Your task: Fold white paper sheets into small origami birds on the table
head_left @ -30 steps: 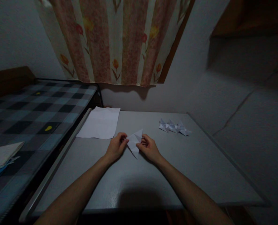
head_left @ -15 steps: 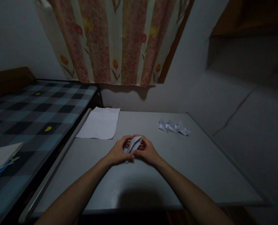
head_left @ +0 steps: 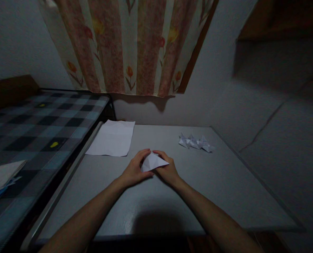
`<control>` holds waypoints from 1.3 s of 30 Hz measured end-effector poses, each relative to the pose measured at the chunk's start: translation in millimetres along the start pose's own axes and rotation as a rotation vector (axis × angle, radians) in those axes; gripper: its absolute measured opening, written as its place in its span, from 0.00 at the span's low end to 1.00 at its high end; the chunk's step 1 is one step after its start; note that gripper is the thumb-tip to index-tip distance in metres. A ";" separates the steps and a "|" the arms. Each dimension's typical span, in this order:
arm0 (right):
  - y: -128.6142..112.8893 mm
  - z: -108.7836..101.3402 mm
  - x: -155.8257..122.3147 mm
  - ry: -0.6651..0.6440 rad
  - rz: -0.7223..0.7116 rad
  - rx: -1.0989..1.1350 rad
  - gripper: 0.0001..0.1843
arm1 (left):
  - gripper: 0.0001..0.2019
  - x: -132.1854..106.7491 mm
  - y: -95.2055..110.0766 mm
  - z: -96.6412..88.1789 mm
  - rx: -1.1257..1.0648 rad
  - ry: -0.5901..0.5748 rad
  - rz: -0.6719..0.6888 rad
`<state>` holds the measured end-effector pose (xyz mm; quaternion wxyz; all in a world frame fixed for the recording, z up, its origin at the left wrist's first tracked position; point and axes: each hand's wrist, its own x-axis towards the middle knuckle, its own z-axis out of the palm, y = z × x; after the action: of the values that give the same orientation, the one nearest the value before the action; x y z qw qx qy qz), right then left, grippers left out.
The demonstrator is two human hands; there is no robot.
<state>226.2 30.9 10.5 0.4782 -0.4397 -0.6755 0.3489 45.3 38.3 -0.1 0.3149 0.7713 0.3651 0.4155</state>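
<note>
A small folded piece of white paper (head_left: 153, 162), triangular in outline, is held just above the grey table (head_left: 135, 211) near its middle. My left hand (head_left: 134, 171) pinches its left side with thumb and fingers closed. My right hand (head_left: 167, 170) grips it from the right and below, fingers curled under the paper. The two hands touch each other at the paper.
A flat white sheet (head_left: 112, 138) lies at the table's back left corner. Several folded paper shapes (head_left: 195, 143) sit in a row at the back right. A bed with a checked cover (head_left: 35, 123) borders the table on the left; a wall and flowered curtain (head_left: 130, 45) stand behind.
The paper went from an open pointed shape to a narrow fold between my hands, and now shows as a flat triangle turned to the right. My hands stayed close together.
</note>
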 end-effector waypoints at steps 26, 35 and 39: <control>8.6 -12.4 9.4 -0.021 0.060 0.306 0.08 | 0.16 3.8 1.8 -12.3 -0.386 0.043 -0.375; 13.4 -2.1 10.9 0.023 0.268 0.288 0.16 | 0.17 2.3 2.9 -4.4 -0.173 0.087 -0.281; 10.8 -3.5 12.3 0.055 0.280 0.288 0.12 | 0.35 1.7 3.3 -2.7 -0.394 0.096 -0.336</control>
<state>230.5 46.5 6.1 0.5013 -0.4658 -0.5376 0.4926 44.7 38.4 4.5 0.5060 0.6031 0.4147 0.4564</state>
